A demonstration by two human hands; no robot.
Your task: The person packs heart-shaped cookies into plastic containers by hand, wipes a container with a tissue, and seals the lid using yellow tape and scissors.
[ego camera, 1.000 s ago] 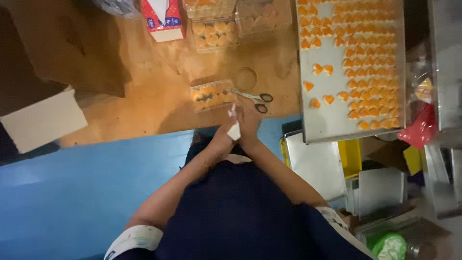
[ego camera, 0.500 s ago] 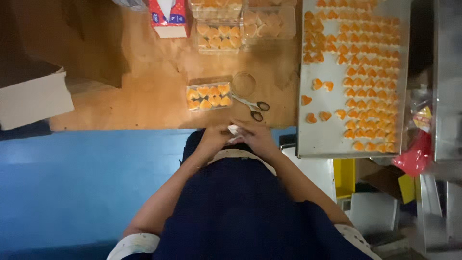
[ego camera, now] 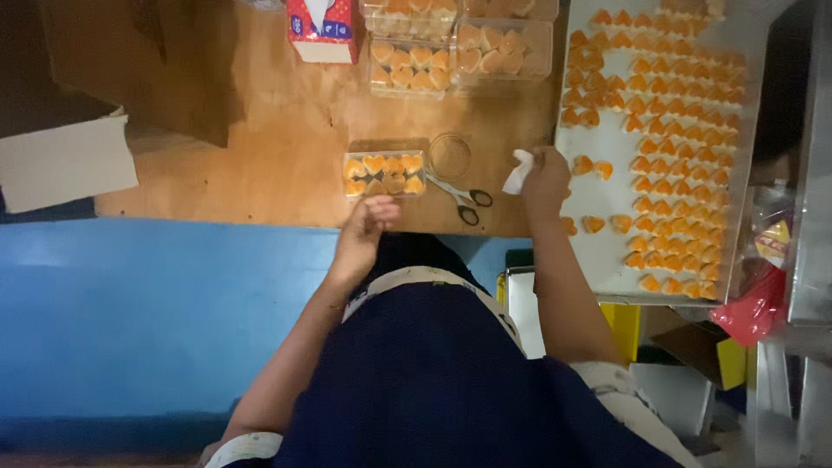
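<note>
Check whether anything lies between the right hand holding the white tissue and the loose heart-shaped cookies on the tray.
Nothing visible does. The right hand, gripping the white tissue, sits at the tray edge, and only bare tray surface separates it from the nearest cookies. The scissors lie on its other side.

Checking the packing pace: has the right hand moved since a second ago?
Yes. The right hand, holding white tissue, moved from beside the scissors rightward to the tray edge.

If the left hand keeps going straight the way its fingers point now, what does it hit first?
Probably the small clear box of heart-shaped biscuits, just beyond the left hand at the table's near edge. The scissors lie off to the side, out of that line. Height above the table is unclear.
</note>
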